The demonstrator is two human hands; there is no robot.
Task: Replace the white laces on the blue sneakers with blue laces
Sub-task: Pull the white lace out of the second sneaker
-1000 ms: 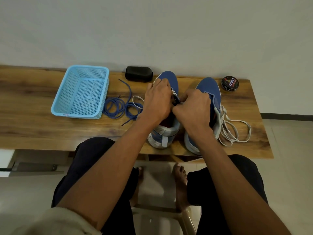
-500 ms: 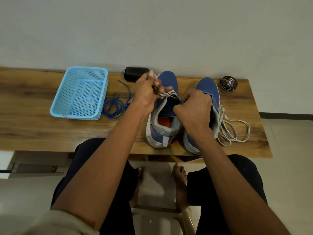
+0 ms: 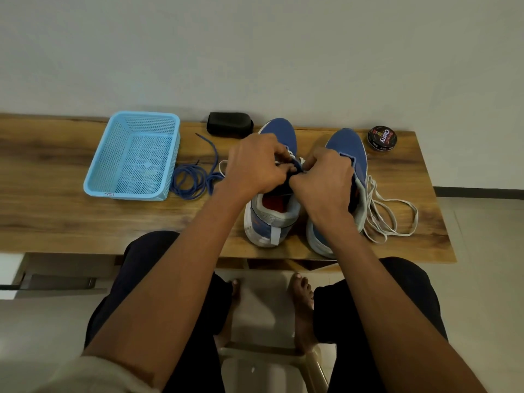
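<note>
Two blue sneakers stand side by side on the wooden counter [image 3: 56, 222], toes toward twelve o'clock, and most of the work sits between them. At the far left, around ten o'clock, a light blue basket [image 3: 133, 156] rests on the wood; just beside its right wall lie the blue laces [image 3: 192, 180] in a loose coil, one end trailing toward a black case [image 3: 229, 123] at the back. The left hand [image 3: 255, 168] and the right hand [image 3: 326, 182] meet over the left sneaker [image 3: 272, 214], both with fingers curled, pinching the white lace [image 3: 290, 154] at its eyelets. The right sneaker [image 3: 347, 146] sits at one o'clock with its loosened white lace [image 3: 391, 211] spilled on the counter at three o'clock; a round polish tin [image 3: 382, 138] lies beyond. Laces are light, limp and prone to snag, so they are probably best gripped close to the stiff tips and drawn through one eyelet at a time.
</note>
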